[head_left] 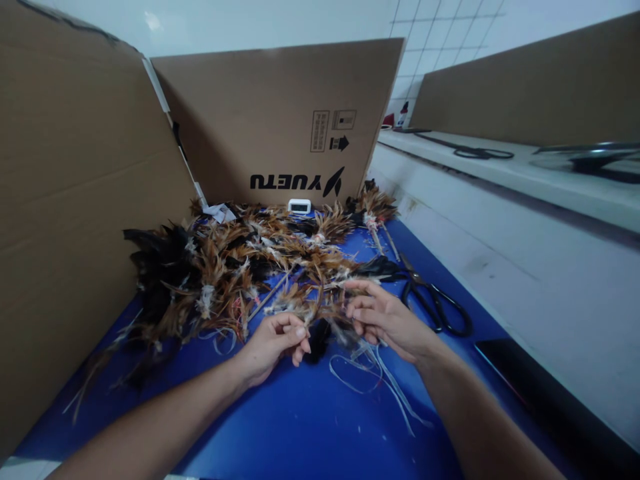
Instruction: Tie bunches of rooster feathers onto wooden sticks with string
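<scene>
My left hand (pixel 280 343) is closed in a pinch, thumb against fingers, at the front of the feather pile. A thin brown feather (pixel 316 308) rises from its fingertips. Just to the right, my right hand (pixel 383 317) hovers with its fingers loosely curved and apart, slightly smeared by motion; I see nothing gripped in it. A small black feather tuft (pixel 318 340) lies between the hands. Beneath the right hand, clear plastic strips (pixel 385 377) trail across the blue table surface (pixel 310 427). Brown and black feathers (pixel 225 267) spread over the table behind both hands.
Black-handled scissors (pixel 435 307) lie right of my right hand, above a dark flat object (pixel 530 373). Cardboard panels (pixel 225 120) stand at the back and left. A small white digital clock (pixel 299 207) sits behind the feathers. A white ledge (pixel 500 173) runs along the right.
</scene>
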Tool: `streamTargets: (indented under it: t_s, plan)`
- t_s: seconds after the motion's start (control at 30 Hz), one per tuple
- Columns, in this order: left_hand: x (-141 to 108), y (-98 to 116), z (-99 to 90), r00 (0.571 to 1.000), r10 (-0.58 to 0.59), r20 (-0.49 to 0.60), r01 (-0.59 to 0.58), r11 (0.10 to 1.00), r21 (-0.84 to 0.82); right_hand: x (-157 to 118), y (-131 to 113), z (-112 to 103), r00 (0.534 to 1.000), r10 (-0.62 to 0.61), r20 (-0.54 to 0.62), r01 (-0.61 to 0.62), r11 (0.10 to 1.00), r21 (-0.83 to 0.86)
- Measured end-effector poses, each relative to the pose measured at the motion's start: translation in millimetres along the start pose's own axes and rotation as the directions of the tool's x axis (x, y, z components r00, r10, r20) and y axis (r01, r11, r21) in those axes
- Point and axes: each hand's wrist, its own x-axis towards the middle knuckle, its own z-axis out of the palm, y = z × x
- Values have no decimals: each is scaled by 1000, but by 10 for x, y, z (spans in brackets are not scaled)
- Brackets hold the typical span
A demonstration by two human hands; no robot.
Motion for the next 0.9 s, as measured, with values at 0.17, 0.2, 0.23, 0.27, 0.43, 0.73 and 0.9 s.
streamTargets:
  t_s: [0.17, 0.2, 0.23, 0.27, 0.43, 0.73, 0.9]
  plan:
    - [10, -8, -7, 1000, 9, -1, -9, 1000, -3, 49, 73, -34, 988, -81, -132, 38, 953, -301]
    - [11, -9, -8, 1000, 12, 0, -12, 1000, -5, 58, 91, -42, 985, -107, -137, 49, 927, -372]
    - [12, -10, -9, 1000, 12, 1, -12, 1000, -6, 66, 111, -46, 983, -135, -125, 66, 894, -443]
    - [12, -10, -9, 1000, 12, 3, -12, 1000, -6, 72, 133, -48, 982, -160, -101, 86, 854, -513]
    - [11, -13, -13, 1000, 12, 4, -12, 1000, -1, 95, 250, 8, 959, -279, 41, 216, 635, -742]
    - [4, -16, -14, 1000, 19, 8, -19, 1000, -2, 57, 205, 113, 907, -319, 275, 396, 423, -815]
    - [13, -8, -17, 1000, 20, 9, -20, 1000, -4, 46, 252, 127, 893, -280, 351, 435, 342, -833]
